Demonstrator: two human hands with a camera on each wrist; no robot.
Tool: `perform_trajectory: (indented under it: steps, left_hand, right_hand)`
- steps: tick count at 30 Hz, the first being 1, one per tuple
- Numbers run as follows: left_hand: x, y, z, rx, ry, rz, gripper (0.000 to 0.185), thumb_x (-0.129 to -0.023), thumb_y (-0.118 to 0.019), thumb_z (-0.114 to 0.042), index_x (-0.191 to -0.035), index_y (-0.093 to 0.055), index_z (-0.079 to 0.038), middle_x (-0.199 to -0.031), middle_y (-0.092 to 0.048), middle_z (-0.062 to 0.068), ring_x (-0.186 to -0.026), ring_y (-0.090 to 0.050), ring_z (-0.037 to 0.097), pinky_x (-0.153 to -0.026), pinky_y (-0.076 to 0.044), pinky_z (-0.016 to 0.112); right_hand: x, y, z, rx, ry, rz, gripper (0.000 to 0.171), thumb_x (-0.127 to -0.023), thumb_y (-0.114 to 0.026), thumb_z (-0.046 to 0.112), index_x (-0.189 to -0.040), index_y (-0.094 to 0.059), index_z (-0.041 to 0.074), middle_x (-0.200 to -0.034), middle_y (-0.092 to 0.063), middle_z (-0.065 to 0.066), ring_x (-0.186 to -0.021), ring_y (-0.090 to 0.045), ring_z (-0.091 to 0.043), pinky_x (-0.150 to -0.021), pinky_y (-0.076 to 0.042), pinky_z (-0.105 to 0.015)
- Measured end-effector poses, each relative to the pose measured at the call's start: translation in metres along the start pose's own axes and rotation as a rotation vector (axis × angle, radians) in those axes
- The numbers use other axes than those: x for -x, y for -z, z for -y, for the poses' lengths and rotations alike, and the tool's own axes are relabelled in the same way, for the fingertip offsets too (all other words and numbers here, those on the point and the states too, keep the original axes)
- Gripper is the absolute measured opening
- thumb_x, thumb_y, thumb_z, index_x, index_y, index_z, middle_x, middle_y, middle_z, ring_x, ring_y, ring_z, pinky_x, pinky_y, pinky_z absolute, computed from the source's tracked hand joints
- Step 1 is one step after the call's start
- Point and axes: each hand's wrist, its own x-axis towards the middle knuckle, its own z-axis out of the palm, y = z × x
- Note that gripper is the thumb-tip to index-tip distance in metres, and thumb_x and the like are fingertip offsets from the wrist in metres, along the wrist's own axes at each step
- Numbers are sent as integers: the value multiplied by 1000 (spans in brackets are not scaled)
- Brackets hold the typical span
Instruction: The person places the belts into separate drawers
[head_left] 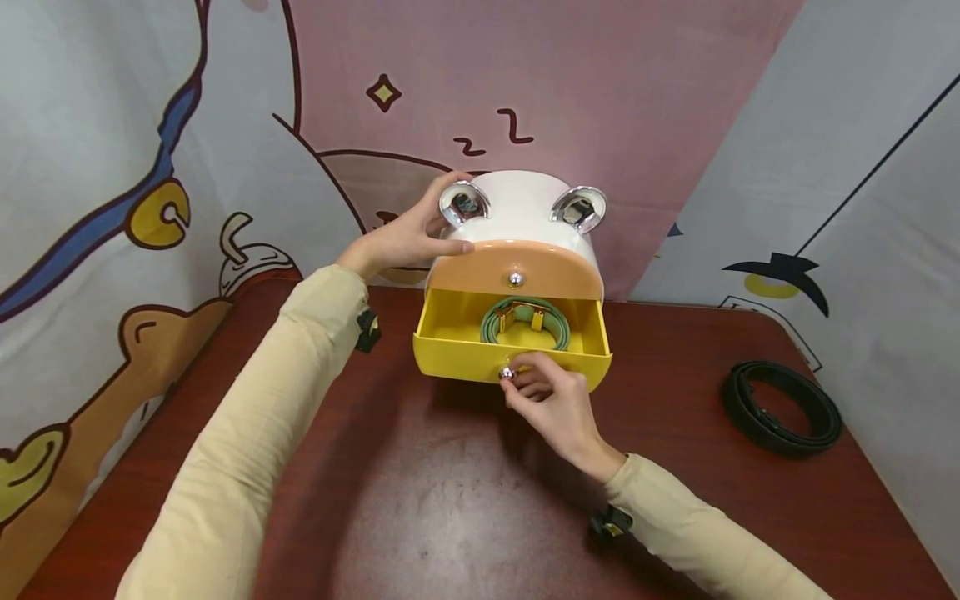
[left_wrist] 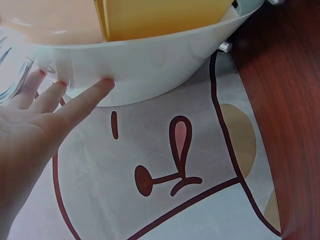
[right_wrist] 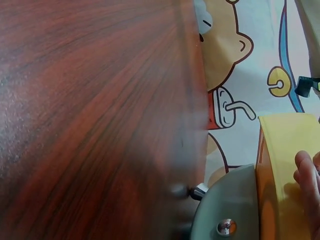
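A white storage box (head_left: 517,196) with two silver eye-like rings and an orange upper drawer front (head_left: 480,271) stands at the back of the table. Its yellow drawer (head_left: 442,358) is pulled out, and a coiled green belt (head_left: 558,325) with a gold-coloured buckle lies inside. My right hand (head_left: 551,404) pinches the drawer's round silver knob (head_left: 507,373) between thumb and fingers. With fingers extended, my left hand (head_left: 412,233) rests against the box's upper left side, thumb along the front. In the left wrist view, its fingertips (left_wrist: 107,84) touch the white wall (left_wrist: 150,67).
A coiled black belt (head_left: 783,408) lies on the right part of the dark red table (head_left: 420,500). A cartoon-printed cloth (head_left: 600,92) hangs close behind the box and along both sides. A grey-green front (right_wrist: 230,195) with a silver knob adjoins the yellow drawer in the right wrist view.
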Motion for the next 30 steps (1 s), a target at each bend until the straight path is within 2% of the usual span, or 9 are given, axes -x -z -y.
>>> perform_trajectory:
  steps: [5, 10, 14, 20, 27, 30]
  left_hand:
    - [0, 0, -1, 11, -4, -1, 88, -89, -68, -3, -150, -7, -19, -149, -28, 7, -137, -33, 23, -109, -28, 34]
    - [1, -1, -1, 12, 5, -3, 89, -89, -68, -3, -150, -6, -19, -149, -28, 7, -137, -32, 23, -109, -27, 33]
    - [1, -1, -1, 17, 2, -5, 88, -89, -68, -3, -150, -7, -20, -149, -28, 6, -137, -32, 23, -109, -27, 33]
    - [1, -1, -1, 21, -12, 3, 88, -89, -67, -2, -150, -7, -19, -149, -28, 7, -137, -31, 24, -110, -25, 34]
    - [2, -1, -1, 9, -9, -4, 88, -89, -68, -3, -150, -7, -20, -149, -27, 6, -138, -31, 24, -111, -23, 34]
    - [1, -1, -1, 23, -27, 0, 88, -89, -68, -1, -150, -7, -17, -148, -29, 8, -137, -32, 23, -111, -24, 33]
  right_hand:
    - [-1, 1, -2, -10, -40, -6, 23, -79, -74, -6, -98, -64, 3, -77, -71, -8, -59, -67, -11, -55, -53, -23]
    - [-3, 0, -3, -1, -44, -17, 23, -80, -74, -5, -98, -64, 4, -77, -71, -5, -59, -66, -9, -54, -53, -23]
    - [-6, -2, -3, -3, -75, -33, 23, -80, -74, -7, -99, -65, 3, -76, -71, -7, -57, -66, -13, -50, -52, -23]
    - [-10, -4, -6, -26, -144, -62, 24, -78, -72, -13, -99, -63, -5, -78, -70, -16, -55, -66, -25, -48, -51, -24]
    - [-14, -3, -9, -53, -171, -60, 19, -84, -73, 0, -101, -65, 3, -81, -71, -10, -58, -66, -14, -50, -53, -27]
    - [-17, -4, -11, -54, -179, -60, 19, -85, -73, 1, -102, -65, 4, -82, -71, -10, -59, -67, -14, -50, -53, -30]
